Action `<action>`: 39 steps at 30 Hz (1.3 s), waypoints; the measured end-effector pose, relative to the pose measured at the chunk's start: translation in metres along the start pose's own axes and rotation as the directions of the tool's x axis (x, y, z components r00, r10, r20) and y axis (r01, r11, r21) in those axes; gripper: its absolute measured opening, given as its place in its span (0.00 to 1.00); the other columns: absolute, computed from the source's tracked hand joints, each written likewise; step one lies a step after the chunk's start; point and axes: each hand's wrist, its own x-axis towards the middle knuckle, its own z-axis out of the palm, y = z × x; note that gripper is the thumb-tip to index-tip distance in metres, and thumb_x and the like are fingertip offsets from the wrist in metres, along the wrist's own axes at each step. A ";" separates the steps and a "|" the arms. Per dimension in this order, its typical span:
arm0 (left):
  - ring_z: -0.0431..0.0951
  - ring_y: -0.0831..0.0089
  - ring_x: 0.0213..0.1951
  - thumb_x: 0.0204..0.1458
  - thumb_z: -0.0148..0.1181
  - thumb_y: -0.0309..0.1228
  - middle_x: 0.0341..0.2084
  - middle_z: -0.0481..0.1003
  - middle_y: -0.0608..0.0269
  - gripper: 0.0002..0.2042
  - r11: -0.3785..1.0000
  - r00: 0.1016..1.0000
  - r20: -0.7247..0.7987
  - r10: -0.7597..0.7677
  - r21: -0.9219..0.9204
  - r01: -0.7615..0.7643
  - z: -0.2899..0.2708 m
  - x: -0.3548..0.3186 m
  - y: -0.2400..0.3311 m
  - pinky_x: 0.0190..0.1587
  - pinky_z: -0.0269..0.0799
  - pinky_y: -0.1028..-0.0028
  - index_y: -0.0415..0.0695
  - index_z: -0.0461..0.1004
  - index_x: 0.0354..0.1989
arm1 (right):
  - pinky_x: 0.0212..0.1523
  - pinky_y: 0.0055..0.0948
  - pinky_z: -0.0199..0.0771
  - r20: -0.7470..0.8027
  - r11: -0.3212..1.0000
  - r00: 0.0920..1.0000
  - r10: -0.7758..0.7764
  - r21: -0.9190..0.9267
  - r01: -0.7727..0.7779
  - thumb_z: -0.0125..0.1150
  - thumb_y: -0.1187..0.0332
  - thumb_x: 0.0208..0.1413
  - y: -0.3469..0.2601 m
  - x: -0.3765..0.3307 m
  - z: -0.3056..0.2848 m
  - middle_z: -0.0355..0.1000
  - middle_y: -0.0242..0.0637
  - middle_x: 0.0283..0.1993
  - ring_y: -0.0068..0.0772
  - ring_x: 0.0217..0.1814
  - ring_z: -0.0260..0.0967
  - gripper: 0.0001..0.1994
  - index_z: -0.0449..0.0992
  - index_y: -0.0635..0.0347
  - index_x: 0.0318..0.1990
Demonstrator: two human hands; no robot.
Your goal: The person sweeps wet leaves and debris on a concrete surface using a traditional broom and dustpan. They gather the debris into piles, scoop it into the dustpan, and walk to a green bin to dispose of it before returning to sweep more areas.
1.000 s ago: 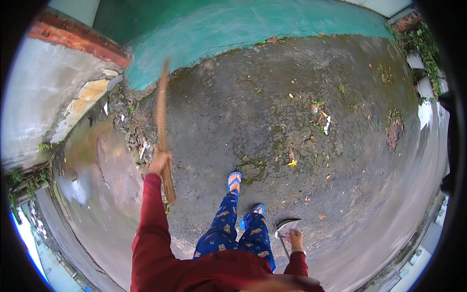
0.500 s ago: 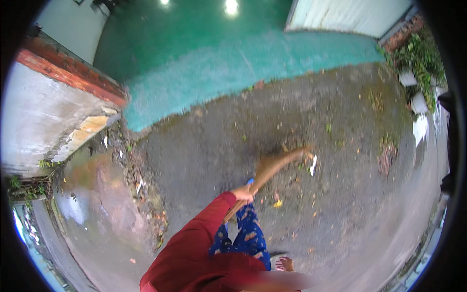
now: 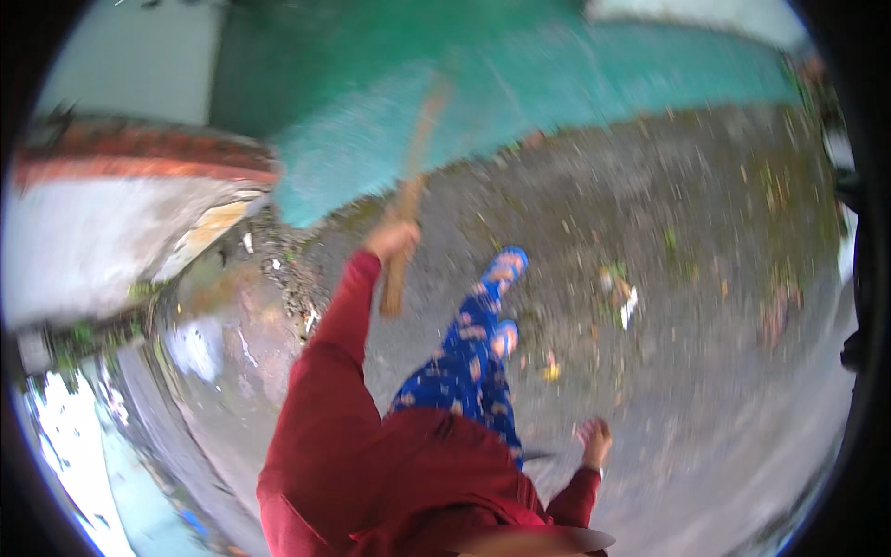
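A stick (image 3: 410, 190) passes through the left grip (image 3: 394, 239), its longer part ahead and its shorter end behind. Ahead of both grips lies a floor (image 3: 557, 93), beyond the edge of the ground (image 3: 705, 223). A wall (image 3: 102, 232) stands left of the left grip, with rubble (image 3: 295, 278) between them. The front foot (image 3: 506, 266) is right of the left grip; the rear foot (image 3: 504, 340) is behind that foot. Ahead of the right grip (image 3: 594, 441) lie a scrap (image 3: 629, 308) and, farther left, a leaf (image 3: 552, 370).

You are holding a long brown stick (image 3: 414, 176) at a slant, its blurred far end pointing toward the green floor (image 3: 594, 79).
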 end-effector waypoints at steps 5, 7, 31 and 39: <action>0.69 0.71 0.15 0.33 0.53 0.30 0.11 0.66 0.62 0.09 0.970 0.993 -0.103 0.050 0.241 -0.024 0.096 0.129 0.047 0.19 0.68 0.74 0.39 0.65 0.24 | 0.19 0.24 0.70 -0.269 0.934 0.895 0.357 0.094 -0.345 0.46 0.71 0.47 0.058 -0.043 0.019 0.68 0.41 0.25 0.30 0.21 0.67 0.12 0.65 0.63 0.41; 0.71 0.52 0.36 0.31 0.53 0.31 0.30 0.70 0.43 0.33 0.771 0.947 -0.268 0.178 0.636 0.035 0.184 0.118 0.018 0.41 0.65 0.62 0.32 0.50 0.49 | 0.19 0.24 0.69 -0.127 0.896 0.888 0.442 0.019 -0.444 0.46 0.70 0.47 0.061 -0.057 0.039 0.68 0.41 0.26 0.29 0.20 0.67 0.12 0.65 0.62 0.41; 0.63 0.76 0.10 0.31 0.50 0.19 0.13 0.61 0.64 0.27 0.939 0.966 0.257 0.017 0.329 -0.104 0.255 0.069 0.197 0.11 0.63 0.75 0.45 0.49 0.45 | 0.18 0.23 0.63 0.818 0.575 0.573 0.038 0.451 -0.682 0.53 0.70 0.41 -0.244 0.037 0.367 0.62 0.29 0.20 0.21 0.17 0.59 0.06 0.64 0.59 0.25; 0.71 0.68 0.17 0.30 0.52 0.25 0.16 0.69 0.56 0.21 0.696 0.840 0.518 -0.163 0.664 -0.274 0.527 0.066 0.056 0.17 0.67 0.72 0.30 0.59 0.38 | 0.14 0.15 0.49 0.564 0.054 0.797 0.214 0.808 -0.587 0.51 0.70 0.42 -0.201 0.126 0.142 0.53 0.22 0.16 0.16 0.15 0.49 0.06 0.60 0.54 0.21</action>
